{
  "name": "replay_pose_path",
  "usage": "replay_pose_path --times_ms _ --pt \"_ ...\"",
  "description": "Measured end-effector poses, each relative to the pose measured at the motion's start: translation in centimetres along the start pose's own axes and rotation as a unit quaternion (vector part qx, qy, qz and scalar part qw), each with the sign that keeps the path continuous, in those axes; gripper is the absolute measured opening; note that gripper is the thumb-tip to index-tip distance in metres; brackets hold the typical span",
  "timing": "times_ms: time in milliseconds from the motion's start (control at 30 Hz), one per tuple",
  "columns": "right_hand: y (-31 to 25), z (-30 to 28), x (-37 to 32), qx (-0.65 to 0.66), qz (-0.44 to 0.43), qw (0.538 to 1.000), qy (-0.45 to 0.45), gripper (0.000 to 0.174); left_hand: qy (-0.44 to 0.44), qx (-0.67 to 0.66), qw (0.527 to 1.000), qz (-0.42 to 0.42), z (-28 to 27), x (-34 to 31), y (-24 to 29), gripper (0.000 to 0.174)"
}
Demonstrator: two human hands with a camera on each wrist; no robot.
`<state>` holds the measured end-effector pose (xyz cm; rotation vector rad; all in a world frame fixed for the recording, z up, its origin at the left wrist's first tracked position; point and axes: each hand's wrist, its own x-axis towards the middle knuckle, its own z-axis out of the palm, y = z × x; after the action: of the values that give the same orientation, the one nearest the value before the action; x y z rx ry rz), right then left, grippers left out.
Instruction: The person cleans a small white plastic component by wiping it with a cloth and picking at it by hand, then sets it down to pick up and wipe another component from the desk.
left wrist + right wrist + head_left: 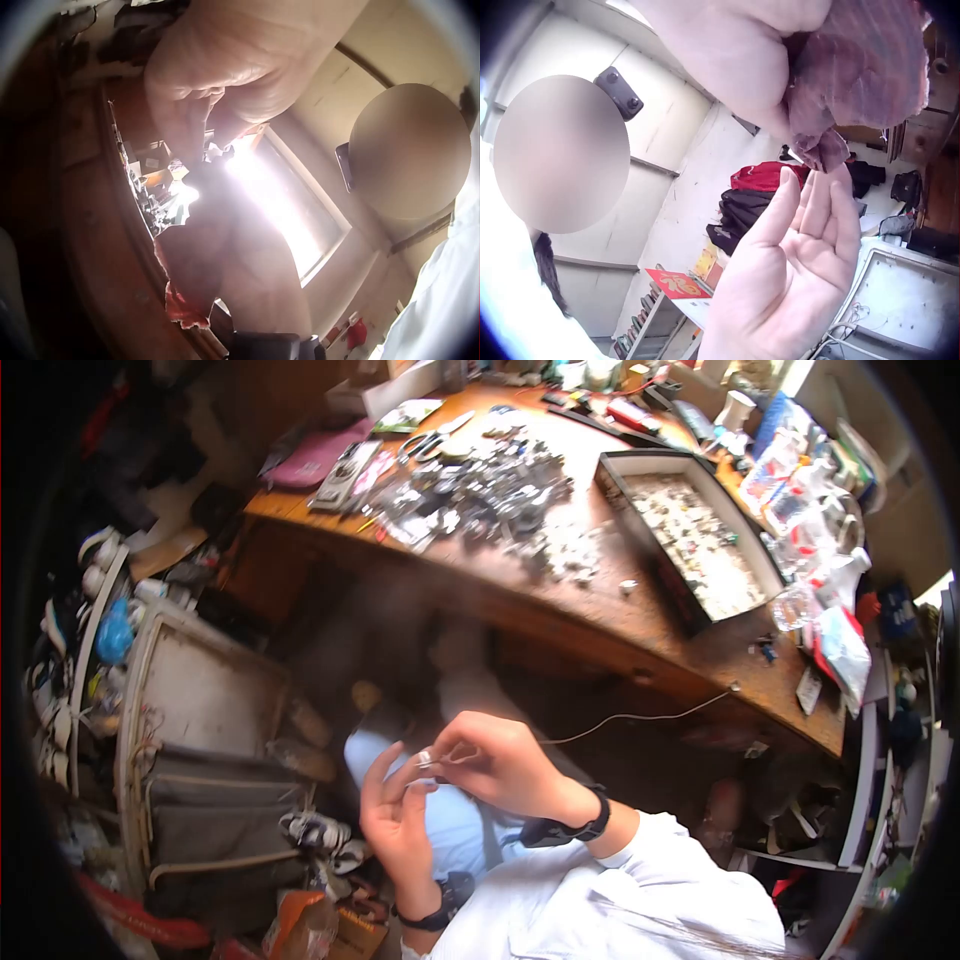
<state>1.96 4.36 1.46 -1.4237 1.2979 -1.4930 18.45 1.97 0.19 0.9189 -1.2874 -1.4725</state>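
Observation:
In the head view both hands meet above the light-blue lap. My right hand point(515, 765) has its thumb and forefinger curled into a loop and pinches a small white and shiny piece point(425, 758), whose exact kind is too small to tell. Close below it, my left hand point(397, 830) touches the piece with a fingertip, thumb standing apart. Seen from the right wrist, the left hand point(787, 270) turns its palm to the camera, fingers fairly straight. A dark reddish, ragged-edged patch point(862, 67) covers the right fingers there.
The wooden table point(590, 625) carries a heap of shiny pieces point(510, 480), loose white pieces point(570, 550) and a black-sided tray point(655, 555) of small white pieces. Scissors point(428, 448) lie behind. Plastic bags point(820, 550) crowd the right. A thin cable point(640, 717) hangs below the table's edge.

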Motion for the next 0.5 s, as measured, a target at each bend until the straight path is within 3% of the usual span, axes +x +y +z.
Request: replay_pose_path --times_ms 133,167,233,367,433,500 --pt "-0.3 -3.7 2.0 -0.057 0.002 0.987 0.147 0.012 -0.012 0.018 1.0 -0.008 -0.1 0.2 -1.0 0.04" --pt "0.9 -5.0 2.8 -0.139 -0.031 0.969 0.201 0.009 -0.02 0.011 1.0 -0.003 -0.2 0.2 -1.2 0.04" --pt "1.5 -7.8 4.5 -0.198 -0.012 0.938 0.283 0.01 -0.03 0.039 0.999 -0.003 -0.6 0.1 -1.6 0.037" --pt "4.9 -11.9 6.2 -0.267 -0.017 0.903 0.337 0.014 -0.033 0.061 0.998 -0.012 -0.6 0.0 -1.8 0.035" --pt "6.2 -12.8 6.4 -0.276 -0.017 0.884 0.377 0.025 -0.03 0.06 0.998 -0.012 -0.5 0.0 -1.8 0.035" --pt "5.9 -13.4 5.6 -0.231 0.003 0.896 0.38 0.033 -0.035 0.076 0.996 -0.013 -0.7 0.1 -2.2 0.035"
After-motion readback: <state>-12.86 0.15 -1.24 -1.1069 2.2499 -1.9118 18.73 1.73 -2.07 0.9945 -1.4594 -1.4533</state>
